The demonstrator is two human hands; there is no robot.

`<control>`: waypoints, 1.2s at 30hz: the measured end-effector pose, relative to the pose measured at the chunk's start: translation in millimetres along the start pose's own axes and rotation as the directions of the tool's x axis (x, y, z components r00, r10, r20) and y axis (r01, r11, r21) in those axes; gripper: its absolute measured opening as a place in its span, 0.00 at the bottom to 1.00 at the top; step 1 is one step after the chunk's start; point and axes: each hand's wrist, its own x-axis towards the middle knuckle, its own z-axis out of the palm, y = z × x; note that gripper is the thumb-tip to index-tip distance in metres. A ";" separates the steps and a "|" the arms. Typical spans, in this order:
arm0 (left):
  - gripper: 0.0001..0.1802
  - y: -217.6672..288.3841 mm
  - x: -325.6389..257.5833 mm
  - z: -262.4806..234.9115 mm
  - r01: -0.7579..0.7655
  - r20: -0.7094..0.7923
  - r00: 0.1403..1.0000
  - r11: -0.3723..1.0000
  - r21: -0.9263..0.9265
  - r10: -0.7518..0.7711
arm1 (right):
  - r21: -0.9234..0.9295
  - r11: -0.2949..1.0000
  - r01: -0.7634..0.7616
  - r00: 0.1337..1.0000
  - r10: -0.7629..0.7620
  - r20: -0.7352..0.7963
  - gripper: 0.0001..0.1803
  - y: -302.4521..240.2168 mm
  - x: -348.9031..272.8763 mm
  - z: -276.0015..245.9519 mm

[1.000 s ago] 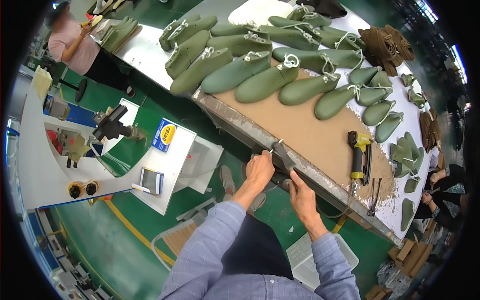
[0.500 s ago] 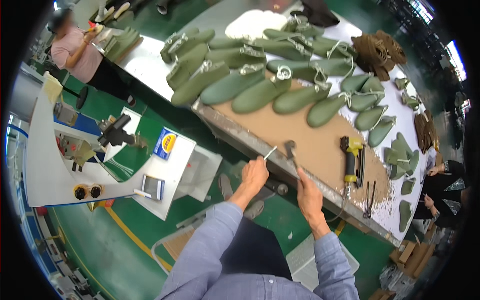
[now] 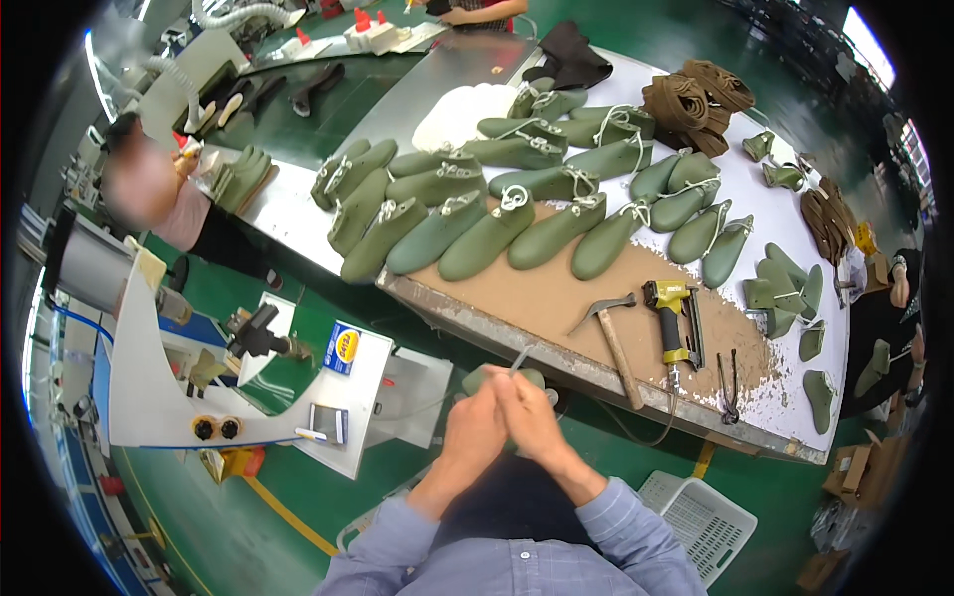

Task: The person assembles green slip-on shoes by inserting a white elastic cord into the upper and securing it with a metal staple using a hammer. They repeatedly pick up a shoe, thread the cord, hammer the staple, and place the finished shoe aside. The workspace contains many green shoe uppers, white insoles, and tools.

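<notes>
My left hand (image 3: 469,433) and my right hand (image 3: 537,425) meet above my lap, just off the table's front edge. Their fingers are closed together around a thin pale strip (image 3: 521,356), whose end pokes up past the fingertips. Behind the fingers a green shoe last (image 3: 479,380) shows in part; the hands hide most of it. A hammer (image 3: 620,360) with a wooden handle lies on the table (image 3: 556,310) beyond my right hand. Next to it are a yellow and black air stapler (image 3: 678,320) and pincers (image 3: 730,389).
Several green shoe lasts (image 3: 481,244) with white cords cover the table's far side. Brown material (image 3: 690,107) is heaped behind them. A white machine (image 3: 144,368) and a blue box (image 3: 342,348) stand at left, a white crate (image 3: 701,521) at lower right. Other people work at both sides.
My right hand has let go of the hammer, which now lies on the table. Both hands have come together over my lap, at a green last. The view has shifted.
</notes>
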 end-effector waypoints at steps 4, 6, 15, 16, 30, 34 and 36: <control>0.16 66.8 14.5 -72.5 -0.065 -0.151 0.987 0.991 -0.115 0.047 | 0.085 0.970 0.226 0.961 -0.236 0.141 0.21 -115.3 35.9 9.7; 0.27 80.0 25.5 -94.4 -0.148 -0.186 0.977 0.966 -0.214 0.108 | 0.077 0.922 0.379 0.911 -0.387 0.140 0.20 -164.9 49.6 2.1; 0.44 11.0 100.7 -77.1 -0.264 0.129 0.958 0.964 0.042 0.257 | 0.393 0.874 0.286 0.958 -0.275 -0.086 0.27 -227.4 92.1 -34.0; 0.40 -1.2 121.4 -59.4 -0.199 0.176 0.964 0.980 -0.016 0.198 | 0.361 0.898 0.253 0.968 -0.236 -0.090 0.28 -218.0 100.5 -28.8; 0.29 -88.7 243.8 65.7 -0.589 0.529 0.645 0.800 -0.117 0.552 | 0.086 0.994 0.068 0.691 0.015 -0.723 0.10 -91.7 122.9 -66.9; 0.27 -111.0 234.3 74.5 -0.483 0.381 0.795 0.872 -0.076 0.473 | -0.316 0.947 -0.064 0.702 -0.183 -0.688 0.14 -61.5 122.6 -66.7; 0.27 -118.9 230.8 72.2 -0.457 0.306 0.838 0.888 -0.059 0.451 | -0.317 0.945 -0.079 0.691 -0.177 -0.701 0.16 -59.4 125.4 -68.9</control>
